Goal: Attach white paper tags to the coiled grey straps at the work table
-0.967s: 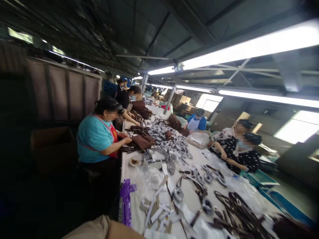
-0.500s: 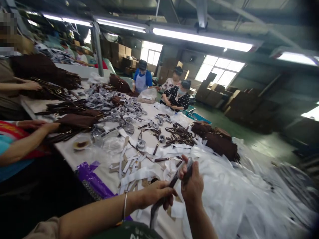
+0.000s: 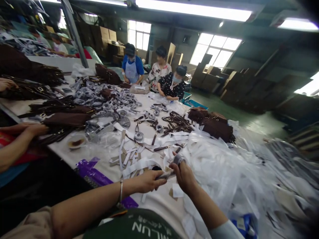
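Note:
My left hand (image 3: 147, 181) and my right hand (image 3: 183, 174) meet low over the white table (image 3: 159, 202), both pinching one narrow grey-wrapped strap (image 3: 171, 169). The right thumb and fingers close on its upper end, the left fingers on its lower end. A bangle circles my left wrist. Loose white paper strips (image 3: 139, 164) lie just beyond the hands. A heap of white wrapping sheets (image 3: 224, 166) spreads to the right.
Brown bags (image 3: 214, 126), dark straps (image 3: 176, 122) and several wrapped metal rings (image 3: 107, 99) cover the long table. A purple bag (image 3: 94, 174) hangs at the near edge. A co-worker's arm (image 3: 17, 142) reaches in at left. Three people (image 3: 159, 71) work at the far side.
My view swung right and down from the row of co-workers to my own hands. The strap went from hanging upright between my hands to being held lower and flatter.

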A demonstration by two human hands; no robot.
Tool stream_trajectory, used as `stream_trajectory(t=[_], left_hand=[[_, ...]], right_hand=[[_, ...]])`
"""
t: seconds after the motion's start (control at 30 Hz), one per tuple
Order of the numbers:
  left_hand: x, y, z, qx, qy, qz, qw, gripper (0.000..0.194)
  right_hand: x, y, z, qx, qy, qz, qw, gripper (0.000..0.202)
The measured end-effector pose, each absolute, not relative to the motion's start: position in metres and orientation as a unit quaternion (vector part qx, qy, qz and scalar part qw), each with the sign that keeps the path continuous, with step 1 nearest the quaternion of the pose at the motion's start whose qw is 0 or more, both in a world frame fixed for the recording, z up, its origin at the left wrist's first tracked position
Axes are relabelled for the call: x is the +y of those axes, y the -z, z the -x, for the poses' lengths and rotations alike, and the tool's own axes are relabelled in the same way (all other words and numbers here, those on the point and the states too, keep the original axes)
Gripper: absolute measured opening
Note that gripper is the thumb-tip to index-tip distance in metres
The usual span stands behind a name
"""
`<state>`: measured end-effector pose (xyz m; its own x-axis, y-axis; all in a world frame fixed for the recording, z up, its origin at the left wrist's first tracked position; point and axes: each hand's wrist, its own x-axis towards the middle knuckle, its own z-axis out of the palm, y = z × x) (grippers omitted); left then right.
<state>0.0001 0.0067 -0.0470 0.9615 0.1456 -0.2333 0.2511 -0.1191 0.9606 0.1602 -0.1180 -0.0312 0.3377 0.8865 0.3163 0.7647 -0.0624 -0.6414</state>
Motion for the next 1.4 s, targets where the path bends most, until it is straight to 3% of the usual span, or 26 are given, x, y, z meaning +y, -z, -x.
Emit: stream_trajectory(t=[0.17, 0.27, 0.47, 0.57, 0.7, 0.83, 1.0, 1.17, 1.3, 1.4], left_hand=[[-0.004, 0.042, -0.004, 0.07, 0.111, -0.581, 0.803, 0.055], [-0.004, 0.038, -0.004, 0.086, 0.144, -0.462, 0.871, 0.056], [0.0, 0.04, 0.004, 0.136, 0.188, -0.338, 0.912, 0.034], [0.004, 0.04, 0.004, 0.135, 0.151, -0.319, 0.926, 0.046], [0.018, 0.035, -0.003, 0.09, 0.025, -0.29, 0.952, 0.073], [0.027, 0.03, -0.007, 0.005, -0.03, -0.462, 0.886, 0.066], [0.015, 0.04, -0.005, -0.023, 0.009, -0.705, 0.708, 0.046], [-0.011, 0.072, -0.005, 0.15, -0.106, -0.674, 0.716, 0.046], [-0.02, 0.093, -0.003, 0.22, -0.133, -0.7, 0.667, 0.045], [-0.018, 0.102, -0.002, 0.229, -0.141, -0.707, 0.654, 0.044]], right_hand=[[-0.113, 0.03, -0.162, -0.521, -0.073, 0.732, 0.434, 0.041], [-0.118, 0.032, -0.163, -0.607, -0.064, 0.701, 0.371, 0.042], [-0.138, 0.042, -0.16, -0.711, -0.121, 0.651, 0.238, 0.053], [-0.141, 0.053, -0.15, -0.636, -0.22, 0.694, 0.254, 0.031], [-0.143, 0.063, -0.13, -0.461, -0.462, 0.659, 0.373, 0.035], [-0.15, 0.061, -0.114, -0.332, -0.605, 0.581, 0.431, 0.046], [-0.154, 0.058, -0.107, -0.244, -0.649, 0.475, 0.542, 0.05], [-0.14, 0.078, -0.098, -0.082, -0.595, 0.485, 0.636, 0.061], [-0.13, 0.097, -0.09, -0.043, -0.498, 0.637, 0.587, 0.064], [-0.124, 0.105, -0.088, -0.088, -0.455, 0.668, 0.582, 0.054]])
